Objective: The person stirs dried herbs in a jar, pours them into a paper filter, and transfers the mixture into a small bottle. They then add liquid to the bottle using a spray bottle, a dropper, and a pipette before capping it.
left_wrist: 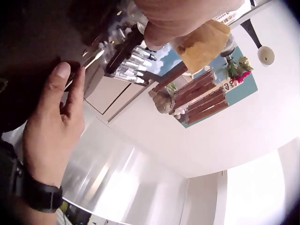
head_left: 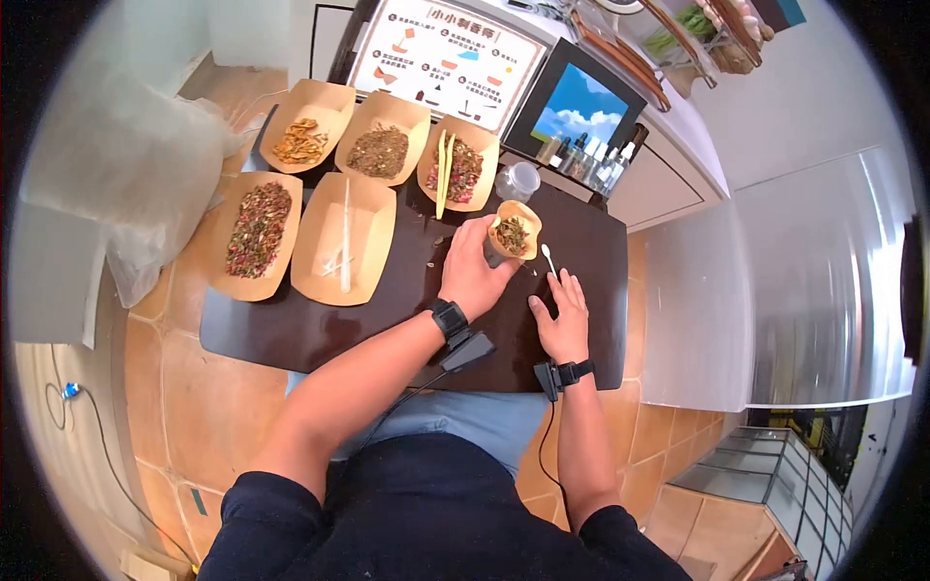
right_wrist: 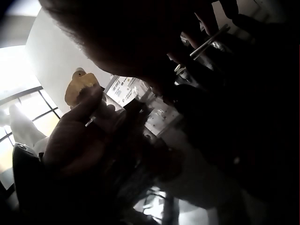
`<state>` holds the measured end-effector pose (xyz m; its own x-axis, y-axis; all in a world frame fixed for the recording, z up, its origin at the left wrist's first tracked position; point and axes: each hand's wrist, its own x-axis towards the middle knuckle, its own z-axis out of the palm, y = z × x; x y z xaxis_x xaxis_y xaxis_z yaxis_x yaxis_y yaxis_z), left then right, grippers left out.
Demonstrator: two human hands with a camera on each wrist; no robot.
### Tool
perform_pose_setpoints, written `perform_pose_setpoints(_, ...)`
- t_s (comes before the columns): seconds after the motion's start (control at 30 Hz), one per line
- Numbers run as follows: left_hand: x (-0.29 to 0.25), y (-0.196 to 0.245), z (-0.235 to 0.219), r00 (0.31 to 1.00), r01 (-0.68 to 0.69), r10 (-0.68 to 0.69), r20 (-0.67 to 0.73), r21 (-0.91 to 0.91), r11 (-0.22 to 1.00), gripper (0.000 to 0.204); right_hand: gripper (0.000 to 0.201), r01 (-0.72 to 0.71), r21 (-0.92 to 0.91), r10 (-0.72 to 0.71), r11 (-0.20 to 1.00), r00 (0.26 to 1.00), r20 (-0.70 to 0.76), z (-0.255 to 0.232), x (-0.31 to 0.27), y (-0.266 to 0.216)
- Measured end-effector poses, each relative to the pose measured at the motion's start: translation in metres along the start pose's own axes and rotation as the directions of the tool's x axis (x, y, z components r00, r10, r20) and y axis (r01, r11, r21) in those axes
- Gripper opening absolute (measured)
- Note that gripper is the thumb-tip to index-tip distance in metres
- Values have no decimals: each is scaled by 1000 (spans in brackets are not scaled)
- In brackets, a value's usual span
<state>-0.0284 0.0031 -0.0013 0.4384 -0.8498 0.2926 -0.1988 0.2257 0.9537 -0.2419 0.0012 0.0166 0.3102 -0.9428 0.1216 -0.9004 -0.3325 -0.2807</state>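
My left hand grips a small clear vessel topped by a brown paper funnel, its fingers and thumb curled round the sides. Dried herb pieces lie in the paper. From below, the left wrist view shows the brown paper beside that hand. My right hand rests palm down on the dark table, fingers extended. Right at its fingertips is a small white spoon, its handle reaching under them. In the right wrist view the spoon's handle shows among dark fingers.
Several paper trays stand to the left, among them one of flower bits, one with a clear stick and one with yellow tweezers. Behind are a lidded clear jar, small bottles and a printed sign.
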Motion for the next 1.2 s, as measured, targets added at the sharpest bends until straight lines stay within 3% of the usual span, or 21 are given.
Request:
perform_pose_setpoints(0.17,4,4,-1,996,24,-26,89,27,999,61,56,4,4,-4,1000,1000,21,-5,2,2)
perform_pose_setpoints(0.23,8,1,-3,981,-39,26,192,65,997,60,56,18,13,-19,1000,999,43,-14,3,-2)
perform_pose_setpoints(0.3,10,-6,-5,970,-68,60,236,29,997,58,61,-55,214,71,975,995,-67,-27,7,-16)
perform_pose_setpoints(0.33,10,-8,-7,966,-84,75,247,26,996,58,67,-30,373,66,927,994,-84,-31,11,-20)
perform_pose_setpoints(0.37,10,-10,-8,962,-98,88,259,22,995,58,79,-104,595,126,797,992,4,-32,15,-28)
perform_pose_setpoints(0.43,9,-9,-11,955,-83,79,287,0,997,55,91,-103,860,21,500,994,107,-29,24,-48)
perform_pose_setpoints(0.47,10,-9,-13,956,-68,71,283,-23,997,55,91,-109,862,5,495,992,122,-24,29,-56)
perform_pose_setpoints(0.53,11,-11,-14,958,-45,58,280,-52,998,54,94,-136,927,-29,350,987,156,-14,35,-68)
perform_pose_setpoints(0.67,11,-13,-15,954,-87,106,279,-79,993,49,83,-121,881,80,457,992,95,0,45,-72)
perform_pose_setpoints(0.77,11,-12,-17,961,-52,80,263,-110,993,51,82,-114,905,59,409,993,99,5,50,-73)
perform_pose_setpoints(0.9,12,-15,-14,970,-54,82,230,-127,990,52,79,-89,873,49,480,996,75,3,53,-80)
perform_pose_setpoints(1.03,14,-11,-16,975,-30,51,216,-101,994,54,69,-77,911,134,406,991,24,-1,49,-81)
perform_pose_setpoints(1.2,15,-7,-19,968,12,12,250,-94,995,59,67,-73,910,129,408,991,22,-1,49,-82)
